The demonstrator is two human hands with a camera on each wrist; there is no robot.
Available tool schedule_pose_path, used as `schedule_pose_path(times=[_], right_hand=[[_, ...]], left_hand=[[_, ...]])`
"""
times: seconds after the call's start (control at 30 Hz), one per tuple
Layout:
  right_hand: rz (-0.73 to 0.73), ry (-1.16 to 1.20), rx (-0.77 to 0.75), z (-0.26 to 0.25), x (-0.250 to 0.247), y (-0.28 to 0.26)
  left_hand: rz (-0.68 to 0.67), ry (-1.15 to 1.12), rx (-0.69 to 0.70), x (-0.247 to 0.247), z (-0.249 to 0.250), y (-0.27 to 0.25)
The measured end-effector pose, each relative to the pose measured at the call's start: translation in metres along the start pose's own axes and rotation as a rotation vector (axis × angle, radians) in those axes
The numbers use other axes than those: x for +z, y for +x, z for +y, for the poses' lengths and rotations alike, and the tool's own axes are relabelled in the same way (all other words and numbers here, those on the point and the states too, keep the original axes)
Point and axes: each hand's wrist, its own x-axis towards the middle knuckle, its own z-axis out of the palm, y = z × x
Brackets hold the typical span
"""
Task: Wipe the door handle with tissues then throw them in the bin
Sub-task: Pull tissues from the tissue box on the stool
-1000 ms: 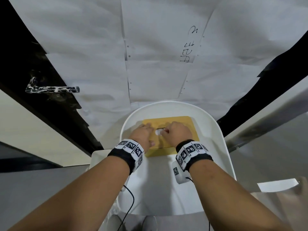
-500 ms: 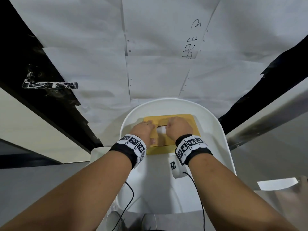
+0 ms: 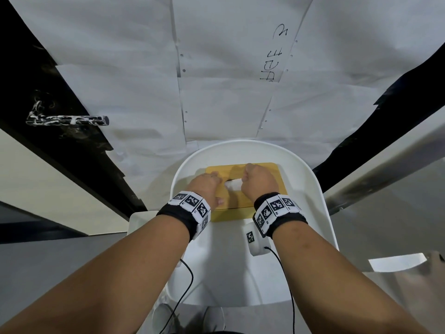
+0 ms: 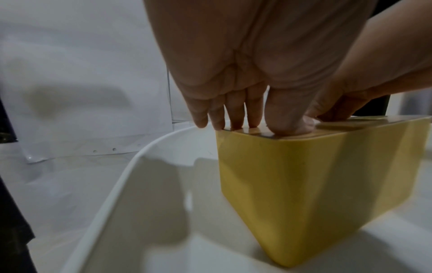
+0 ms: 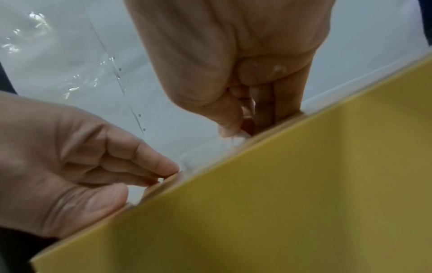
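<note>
A yellow tissue box (image 3: 271, 171) stands on a white chair seat (image 3: 310, 194) in front of me. My left hand (image 3: 212, 180) presses its straight fingers and thumb down on the left of the lid (image 4: 254, 132). My right hand (image 3: 250, 182) pinches a white tissue (image 3: 234, 184) that sticks out of the slot in the lid; in the right wrist view the thumb and fingers (image 5: 230, 127) close on the tissue (image 5: 239, 141). The black door handle (image 3: 69, 120), smeared with white, juts out at the far left. No bin is in view.
The door behind the chair is covered with white paper sheets (image 3: 228, 97), with dark strips (image 3: 72, 150) of it bare at both sides. Cables (image 3: 185, 283) hang from my wrist cameras over the seat. A white sheet (image 3: 397, 261) lies at the lower right.
My right hand has curled tighter and drawn the tissue further out of the slot. My left hand has stayed pressed on the lid.
</note>
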Motion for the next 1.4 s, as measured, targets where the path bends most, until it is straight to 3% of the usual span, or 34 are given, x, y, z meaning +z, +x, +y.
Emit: schedule_pose_path(times=[0.13,0.27,0.4,0.5,0.67,0.83,1.03,1.17,1.4], right_hand=[[0.073,0.058,0.007,0.003,0.003,0.002],[0.199,-0.038,-0.172,0.001,0.011,-0.001],[0.133,-0.110,-0.221,-0.003,0.011,-0.005],[0.042,-0.087,-0.200,-0.002,0.009,-0.005],[0.086,0.163,-0.017,0.010,-0.002,-0.002],[0.020,0.307,-0.025,0.010,-0.006,-0.002],[-0.026,0.470,0.020,0.006,-0.008,-0.006],[-0.023,0.625,0.095,0.004,-0.009,-0.005],[-0.027,0.614,0.081,0.002,-0.009,-0.004]], left_hand=[[0.002,-0.025,-0.002,0.000,0.000,0.000],[0.018,-0.030,0.002,-0.001,0.000,-0.002],[0.043,-0.048,0.019,-0.001,0.002,-0.004],[0.041,-0.051,0.013,0.000,0.002,-0.004],[0.051,-0.012,0.009,0.003,0.000,0.000],[0.068,0.032,-0.007,0.008,0.000,0.006],[0.096,-0.215,-0.022,0.013,-0.003,0.011],[0.188,-0.350,-0.027,0.014,0.002,0.014],[0.269,-0.488,-0.034,0.018,0.004,0.024]])
